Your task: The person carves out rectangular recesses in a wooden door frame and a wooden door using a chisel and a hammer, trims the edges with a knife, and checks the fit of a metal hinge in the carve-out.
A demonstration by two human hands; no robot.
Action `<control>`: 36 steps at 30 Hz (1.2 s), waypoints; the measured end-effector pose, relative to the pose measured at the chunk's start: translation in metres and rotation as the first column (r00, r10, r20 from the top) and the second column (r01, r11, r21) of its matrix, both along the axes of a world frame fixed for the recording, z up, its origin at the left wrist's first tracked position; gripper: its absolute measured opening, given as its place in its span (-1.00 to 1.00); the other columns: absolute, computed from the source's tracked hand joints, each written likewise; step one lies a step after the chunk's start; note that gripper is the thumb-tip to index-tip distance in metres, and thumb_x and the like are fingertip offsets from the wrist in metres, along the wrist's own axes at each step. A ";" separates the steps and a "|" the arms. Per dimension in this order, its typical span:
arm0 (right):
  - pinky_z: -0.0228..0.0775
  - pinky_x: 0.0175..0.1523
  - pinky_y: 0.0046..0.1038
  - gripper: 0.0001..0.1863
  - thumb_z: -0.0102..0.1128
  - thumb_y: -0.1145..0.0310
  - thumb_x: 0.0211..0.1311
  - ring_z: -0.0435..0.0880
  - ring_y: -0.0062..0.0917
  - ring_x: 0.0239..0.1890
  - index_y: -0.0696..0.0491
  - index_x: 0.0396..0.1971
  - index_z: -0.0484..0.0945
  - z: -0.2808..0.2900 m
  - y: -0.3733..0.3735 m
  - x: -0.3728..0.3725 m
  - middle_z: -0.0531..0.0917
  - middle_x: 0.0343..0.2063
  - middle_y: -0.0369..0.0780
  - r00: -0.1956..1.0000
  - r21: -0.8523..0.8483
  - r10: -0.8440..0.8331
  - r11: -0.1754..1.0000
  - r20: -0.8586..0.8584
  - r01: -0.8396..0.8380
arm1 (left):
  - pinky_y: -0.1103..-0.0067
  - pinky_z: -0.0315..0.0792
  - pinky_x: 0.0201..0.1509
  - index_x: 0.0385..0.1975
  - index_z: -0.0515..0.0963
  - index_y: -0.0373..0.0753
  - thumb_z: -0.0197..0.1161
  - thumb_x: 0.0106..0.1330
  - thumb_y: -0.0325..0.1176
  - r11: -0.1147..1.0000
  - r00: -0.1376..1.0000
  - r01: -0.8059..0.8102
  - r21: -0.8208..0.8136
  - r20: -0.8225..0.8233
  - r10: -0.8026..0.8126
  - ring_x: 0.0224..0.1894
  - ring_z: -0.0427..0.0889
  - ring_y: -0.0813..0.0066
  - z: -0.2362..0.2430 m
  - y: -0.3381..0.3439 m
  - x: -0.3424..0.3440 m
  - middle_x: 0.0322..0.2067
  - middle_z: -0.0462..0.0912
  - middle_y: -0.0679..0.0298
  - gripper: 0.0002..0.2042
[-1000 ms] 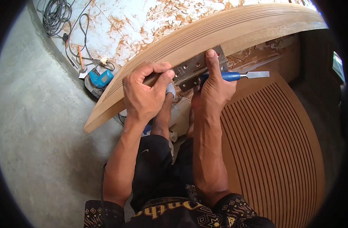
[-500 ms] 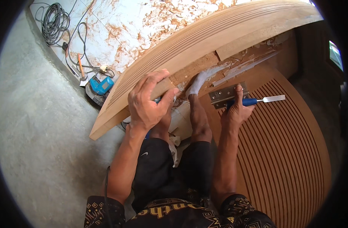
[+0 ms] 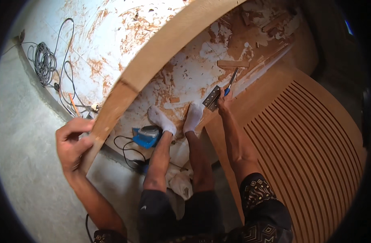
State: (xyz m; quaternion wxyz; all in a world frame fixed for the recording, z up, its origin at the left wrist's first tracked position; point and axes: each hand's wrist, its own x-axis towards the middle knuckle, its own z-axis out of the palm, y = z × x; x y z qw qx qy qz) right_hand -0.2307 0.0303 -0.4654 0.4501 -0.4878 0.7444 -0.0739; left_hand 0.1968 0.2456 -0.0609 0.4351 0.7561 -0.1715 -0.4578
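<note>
At the left, my left hand is closed round the edge of a long wooden panel, its fingers and thumb on either side. The panel stands edge-up and sweeps away to the far right. Over the floor, right of my feet, my right hand holds two things together. One is a metal hinge with screw holes, its plates folded close. The other is a chisel with a blue handle, its blade directed away from me.
A second, grooved wooden panel leans at the right. A blue power tool with a cord sits left of my socked feet. Wood shavings and a short wood strip lie on the floor. A coiled cable lies far left.
The panel in my left hand has turned from showing its grooved face to edge-up. My left hand moved left with it. My right hand shifted left and away, and the chisel swung to point away.
</note>
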 end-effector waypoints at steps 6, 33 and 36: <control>0.46 -0.04 -0.10 -0.54 0.18 0.05 0.52 0.60 -0.22 -0.25 0.16 0.05 0.41 -0.126 -0.039 -0.053 0.59 -0.29 -0.04 0.974 -0.258 0.189 0.942 -0.124 -0.215 | 0.44 0.42 0.03 -0.50 0.58 -0.22 0.71 0.02 0.07 0.993 0.991 -0.060 -0.101 0.111 0.071 -0.16 0.61 0.43 -0.031 0.008 -0.015 -0.30 0.68 0.29 -0.49; 0.40 -0.11 0.08 -0.80 0.13 0.36 0.54 0.64 0.20 -0.18 0.15 -0.14 0.32 0.451 -0.078 0.320 0.67 -0.29 0.13 0.018 -0.386 0.995 0.053 0.094 -0.921 | 0.45 0.49 0.33 0.29 0.52 -0.30 0.30 0.54 -0.20 0.935 0.908 -0.299 0.189 -0.245 0.340 0.19 0.68 0.40 0.062 0.239 0.025 0.14 0.70 0.12 -0.56; 0.37 -0.14 0.10 -0.77 0.16 0.35 0.51 0.61 0.24 -0.20 0.14 -0.15 0.31 0.445 -0.051 0.330 0.66 -0.32 0.13 -0.071 -0.291 0.997 -0.074 -0.021 -0.954 | 0.32 0.48 0.37 0.35 0.46 -0.26 0.23 0.59 -0.20 0.758 0.760 -0.610 0.228 -0.100 0.642 0.28 0.63 0.32 0.126 0.344 0.001 0.21 0.65 0.09 -0.56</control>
